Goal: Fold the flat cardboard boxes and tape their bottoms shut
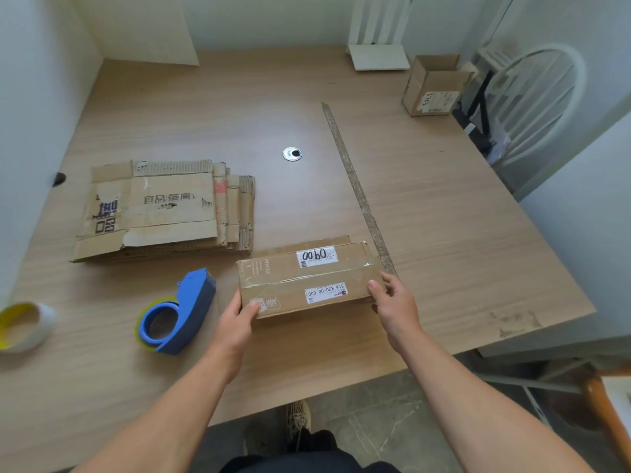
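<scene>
In the head view, a small closed box (pixel 307 278) is seen in the lower middle of the frame, standing on the surface (pixel 444 233) with its two flaps turned up and meeting in a seam. The left end of it is held by the left hand (pixel 239 319): the thumb is laid on the top face and the fingers are curled round the end. The right end is held in the same way by the right hand (pixel 392 302). So each grip is closed on the box and nothing else is carried. Some glossy tape is seen along the seam, but it cannot be told if the seam is fully sealed.

The blue tape dispenser (pixel 181 312) lies just beside the left hand, and the stack of flat boxes (pixel 164 209) waits at the middle left. A long strip (pixel 355 186) runs down from the upper middle to the right far corner of the box.

Several things could go wrong from here. If one hand is taken away for the dispenser, the flaps may spring open, because only the hands press them. The strip, if it is sticky, may be caught by the box when the box is moved. The box may also be pulled over the near edge.
</scene>
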Motion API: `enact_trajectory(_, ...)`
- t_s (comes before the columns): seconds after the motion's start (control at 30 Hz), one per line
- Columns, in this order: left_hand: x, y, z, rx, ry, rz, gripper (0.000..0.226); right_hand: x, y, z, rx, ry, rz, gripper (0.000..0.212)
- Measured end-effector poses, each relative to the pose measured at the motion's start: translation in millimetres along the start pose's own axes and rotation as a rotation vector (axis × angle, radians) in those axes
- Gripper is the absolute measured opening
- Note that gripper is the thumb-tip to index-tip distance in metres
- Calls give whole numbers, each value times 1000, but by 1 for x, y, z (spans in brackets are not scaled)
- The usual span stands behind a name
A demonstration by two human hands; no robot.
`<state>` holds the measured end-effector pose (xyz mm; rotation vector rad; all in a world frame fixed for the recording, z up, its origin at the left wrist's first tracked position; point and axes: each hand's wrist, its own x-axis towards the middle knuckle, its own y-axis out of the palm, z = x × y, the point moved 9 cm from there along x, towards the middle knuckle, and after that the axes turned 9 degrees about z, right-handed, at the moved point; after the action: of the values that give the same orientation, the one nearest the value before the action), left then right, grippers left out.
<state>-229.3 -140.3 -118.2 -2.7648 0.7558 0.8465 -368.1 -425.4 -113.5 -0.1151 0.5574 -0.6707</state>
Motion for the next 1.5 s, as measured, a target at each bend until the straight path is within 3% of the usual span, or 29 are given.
enact_trajectory(0.1,0,3,-1,-41,-30,0,43,-9,0,3,66,2,-9,14)
enact_trajectory(0.37,-13,6,-21,-91,-67,74,25,-41,-5,4,241,11,0,31)
enact_trajectory(0.43,-19,12,-32,-65,13,134,24,-48,-7,8,299,8,-5,37)
enact_trajectory(0.57,-35,18,-69,104,263,243,61,-67,-17,4,384,19,-49,30)
enact_trajectory(0.67,-58,16,-100,299,479,298,58,-78,-24,-7,407,67,-79,29)
enact_trajectory(0.73,-74,15,-115,380,621,243,56,-82,-21,-8,439,69,-95,28)
enact_trajectory(0.87,-92,-1,-128,261,731,9,49,-86,-3,2,479,65,-98,25)
enact_trajectory(1.2,-116,-29,-152,244,883,-138,36,-90,26,8,569,100,-87,21)
enact_trajectory(1.5,-88,-31,-146,220,715,-165,10,-93,12,31,512,45,-148,23)
